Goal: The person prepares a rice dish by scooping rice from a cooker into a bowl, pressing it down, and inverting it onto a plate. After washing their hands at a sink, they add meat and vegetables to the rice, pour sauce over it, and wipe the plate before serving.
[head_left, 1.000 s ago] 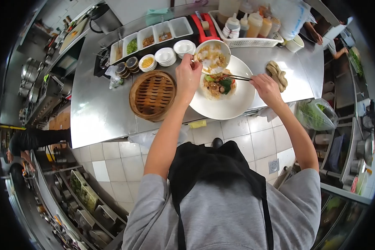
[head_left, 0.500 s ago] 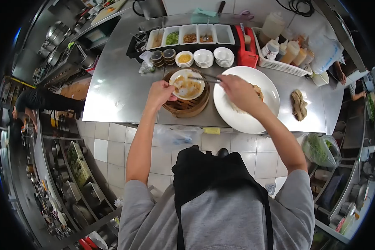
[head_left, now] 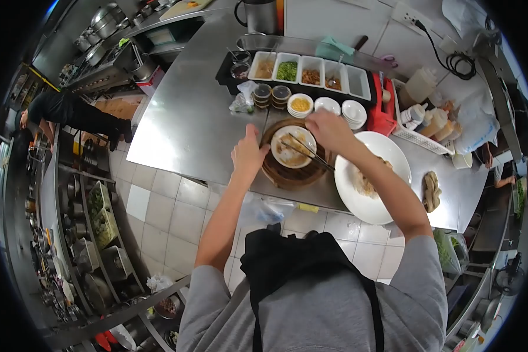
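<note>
Head view. The person stands at a stainless steel counter (head_left: 182,129). A round bamboo steamer basket (head_left: 293,171) sits on the counter, and a small white bowl (head_left: 292,155) smeared with sauce residue rests inside it.

The left hand (head_left: 247,154) lies at the left rim of the steamer, fingers curled against its edge; whether it grips the basket or merely rests there cannot be told.

The right hand (head_left: 330,130) is above the far right edge of the steamer, closed around a pair of chopsticks (head_left: 306,151). The chopsticks lie slantwise over the bowl, their tips towards the bowl's left side.

Just to the right of the steamer is a large white plate (head_left: 387,202), with a portion of food (head_left: 365,183) on its left half. The right forearm crosses over this plate. Further right on the counter lies a folded brown cloth (head_left: 432,190).

Behind the steamer stands a row of white rectangular containers (head_left: 311,71) holding garnishes, with small round dishes (head_left: 300,104) in front of them, one with a yellow filling. A red holder (head_left: 381,114) and a white basket of squeeze bottles (head_left: 429,123) stand to the right.

At the far left another person in dark clothing (head_left: 64,111) bends beside a cooking range.
</note>
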The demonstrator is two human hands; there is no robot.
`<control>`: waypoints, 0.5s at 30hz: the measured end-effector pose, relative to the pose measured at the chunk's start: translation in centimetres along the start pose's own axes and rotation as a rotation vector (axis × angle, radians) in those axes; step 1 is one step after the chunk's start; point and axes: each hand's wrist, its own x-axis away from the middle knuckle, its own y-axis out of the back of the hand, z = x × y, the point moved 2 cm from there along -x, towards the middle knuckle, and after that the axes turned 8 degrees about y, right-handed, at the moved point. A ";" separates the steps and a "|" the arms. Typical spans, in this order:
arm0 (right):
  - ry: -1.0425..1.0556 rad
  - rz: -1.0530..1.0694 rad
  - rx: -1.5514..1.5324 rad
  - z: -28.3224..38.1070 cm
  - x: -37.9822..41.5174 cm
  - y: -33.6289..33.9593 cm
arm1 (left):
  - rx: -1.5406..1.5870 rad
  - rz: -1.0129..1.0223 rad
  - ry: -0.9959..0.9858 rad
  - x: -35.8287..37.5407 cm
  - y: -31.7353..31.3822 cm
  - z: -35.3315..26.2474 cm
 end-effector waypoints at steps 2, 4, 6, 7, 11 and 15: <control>0.000 -0.039 -0.032 -0.5 -6.2 -1.0 | 0.048 0.074 0.057 -0.7 0.0 1.4; -0.059 -0.011 -0.052 -1.4 -13.7 -3.6 | 0.156 0.138 0.064 -1.4 -0.3 2.3; -0.204 0.003 -0.044 -1.0 -19.5 -5.9 | 0.264 0.155 0.029 -1.7 -0.9 3.0; -0.288 -0.018 -0.062 -0.7 -21.9 -6.9 | 0.261 0.095 -0.020 -1.7 -1.0 3.3; -0.511 0.176 0.005 -1.4 -26.6 -10.7 | 0.243 -0.005 -0.034 -2.0 1.6 4.6; -0.502 0.297 0.044 -0.1 -28.0 -8.8 | 0.226 0.021 0.136 -1.8 4.4 7.6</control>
